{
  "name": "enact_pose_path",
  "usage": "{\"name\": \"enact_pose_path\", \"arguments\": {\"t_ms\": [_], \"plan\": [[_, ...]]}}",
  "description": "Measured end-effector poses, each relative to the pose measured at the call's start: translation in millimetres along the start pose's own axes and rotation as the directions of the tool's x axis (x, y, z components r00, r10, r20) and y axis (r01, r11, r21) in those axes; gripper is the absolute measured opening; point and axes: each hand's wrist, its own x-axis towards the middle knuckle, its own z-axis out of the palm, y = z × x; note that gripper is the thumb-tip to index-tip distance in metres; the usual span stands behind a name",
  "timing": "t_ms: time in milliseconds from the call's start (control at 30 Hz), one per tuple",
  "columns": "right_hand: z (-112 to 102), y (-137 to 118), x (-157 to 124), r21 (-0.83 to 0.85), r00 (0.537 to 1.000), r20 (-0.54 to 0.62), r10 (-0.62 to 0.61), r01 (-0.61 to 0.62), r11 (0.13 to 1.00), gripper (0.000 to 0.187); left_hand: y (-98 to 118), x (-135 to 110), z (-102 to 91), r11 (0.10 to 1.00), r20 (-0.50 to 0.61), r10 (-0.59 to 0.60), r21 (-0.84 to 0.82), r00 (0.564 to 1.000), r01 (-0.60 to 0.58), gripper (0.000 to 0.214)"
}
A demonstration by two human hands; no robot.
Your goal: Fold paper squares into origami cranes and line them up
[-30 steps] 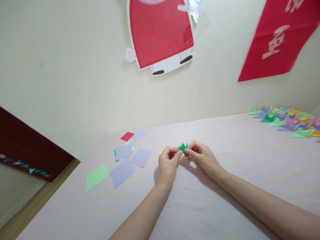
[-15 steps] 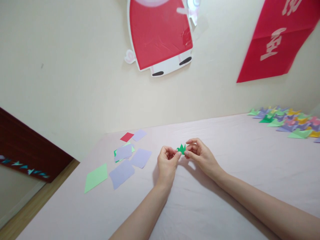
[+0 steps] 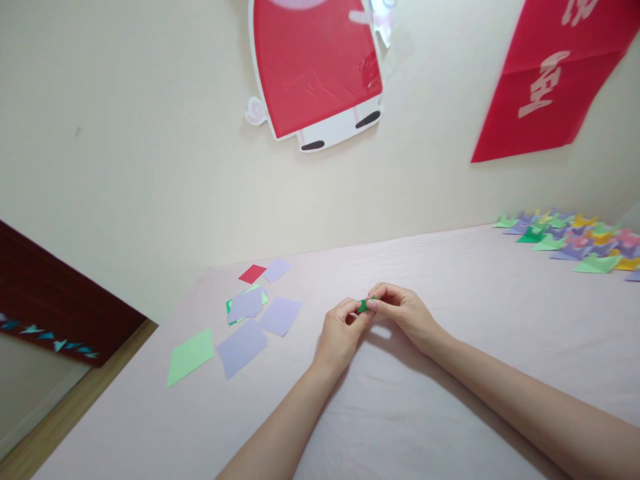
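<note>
Pinching a small green folded paper (image 3: 363,306) between the fingers (image 3: 386,293) of both hands.
Held narrowly, above the pale cloth (image 3: 380,427), by left hand (image 3: 340,337) and right hand (image 3: 410,320); largely covered, so hard to make out in shape. Leftward, flat on the cloth: purple sheets (image 3: 281,316), a light green sheet (image 3: 191,357), a red sheet (image 3: 253,273). Far rightward, near the wall (image 3: 150,153): colourful folded pieces (image 3: 597,264) in rows.
</note>
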Motion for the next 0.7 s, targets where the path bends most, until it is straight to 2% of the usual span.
{"name": "enact_pose_path", "arguments": {"t_ms": [100, 300, 467, 700], "plan": [[1.1, 1.5, -0.4, 0.018, 1.0, -0.006, 0.028, -0.028, 0.999, 0.027, 0.6, -0.2, -2.7, 0.997, -0.001, 0.028, 0.068, 1.0, -0.028, 0.024], [0.6, 1.3, -2.9, -0.007, 0.999, -0.024, 0.027, -0.027, 1.0, 0.029, 2.5, -2.0, -2.9, 0.988, 0.008, 0.046, 0.148, 0.999, -0.047, 0.027], [-1.3, 1.8, -3.6, -0.043, 0.998, -0.045, 0.039, -0.041, 0.998, 0.033, 5.2, -5.3, 1.2, 0.984, 0.02, 0.021, 0.177, 1.0, -0.024, 0.022], [-4.6, -0.4, 1.3, -0.166, 1.0, -0.002, 0.015, -0.015, 0.986, 0.033, 0.8, -7.2, -0.7, 0.985, 0.019, -0.018, 0.171, 1.0, 0.015, 0.017]]}}
